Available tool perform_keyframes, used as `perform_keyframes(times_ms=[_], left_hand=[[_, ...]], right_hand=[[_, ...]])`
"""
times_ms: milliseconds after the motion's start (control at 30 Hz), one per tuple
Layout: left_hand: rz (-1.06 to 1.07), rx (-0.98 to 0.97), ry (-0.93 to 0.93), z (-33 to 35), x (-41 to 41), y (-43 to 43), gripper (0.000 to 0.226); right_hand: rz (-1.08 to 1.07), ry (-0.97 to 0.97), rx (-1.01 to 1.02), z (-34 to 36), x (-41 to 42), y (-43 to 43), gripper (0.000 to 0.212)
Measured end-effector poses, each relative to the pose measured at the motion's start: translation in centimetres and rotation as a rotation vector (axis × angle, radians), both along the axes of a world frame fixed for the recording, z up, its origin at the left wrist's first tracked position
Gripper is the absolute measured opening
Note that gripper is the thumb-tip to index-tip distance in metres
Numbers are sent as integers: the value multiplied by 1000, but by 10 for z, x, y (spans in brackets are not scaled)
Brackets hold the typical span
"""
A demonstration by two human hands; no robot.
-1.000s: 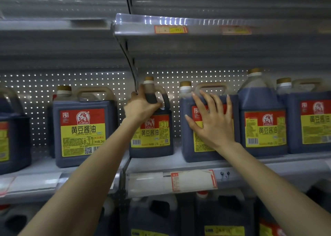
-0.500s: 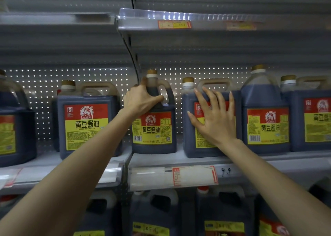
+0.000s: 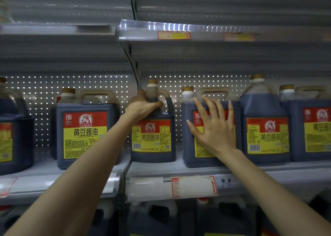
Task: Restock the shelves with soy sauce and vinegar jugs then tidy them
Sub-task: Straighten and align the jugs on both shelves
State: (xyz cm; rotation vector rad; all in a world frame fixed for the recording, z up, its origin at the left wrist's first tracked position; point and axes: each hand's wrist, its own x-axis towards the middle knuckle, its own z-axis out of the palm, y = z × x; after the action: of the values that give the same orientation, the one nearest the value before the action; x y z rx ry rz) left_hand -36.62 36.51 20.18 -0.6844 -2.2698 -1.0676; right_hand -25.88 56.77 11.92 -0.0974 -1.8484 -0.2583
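A row of dark soy sauce jugs with red and yellow labels stands on the middle shelf [image 3: 179,169]. My left hand [image 3: 141,106] is wrapped around the neck of a small 1.75 L jug [image 3: 152,139] at the left end of the right shelf bay. My right hand [image 3: 213,128] lies flat, fingers spread, against the front of the larger square jug [image 3: 189,146] next to it, covering much of its label. A tall round-shouldered jug [image 3: 265,128] stands to the right of that one.
Another square jug [image 3: 84,133] stands on the left bay, with more jugs at both frame edges. The upper shelf [image 3: 197,33] overhangs closely. More jugs sit on the lower shelf [image 3: 152,217]. A perforated back panel is behind; price tags line the shelf rails.
The small jug has shifted slightly under my left hand, its label turned more to the front. My right hand stays pressed on the square jug. The view has dipped a little.
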Motion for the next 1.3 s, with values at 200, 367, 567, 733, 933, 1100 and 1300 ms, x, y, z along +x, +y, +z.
perform_keyframes(times_ms=[200,367,567,733,933,1100,1300], left_hand=[[-92,-47,26,5,6,-6,51],[-78,-87,21,7,14,-6,55],[85,-168,161,6,28,-5,61],[100,-170,214,8,42,-4,54],[116,-213,229,11,49,-4,56],[109,-236,180,16,44,0,45],[157,-243,180,17,49,0,66]], right_hand=[[12,20,7,0,1,-1,66],[27,30,8,0,0,-1,66],[21,24,12,-1,-1,-1,67],[27,33,19,-1,-1,-1,66],[32,38,26,0,-1,0,66],[36,39,24,-1,-1,0,66],[34,22,11,-2,1,-1,66]])
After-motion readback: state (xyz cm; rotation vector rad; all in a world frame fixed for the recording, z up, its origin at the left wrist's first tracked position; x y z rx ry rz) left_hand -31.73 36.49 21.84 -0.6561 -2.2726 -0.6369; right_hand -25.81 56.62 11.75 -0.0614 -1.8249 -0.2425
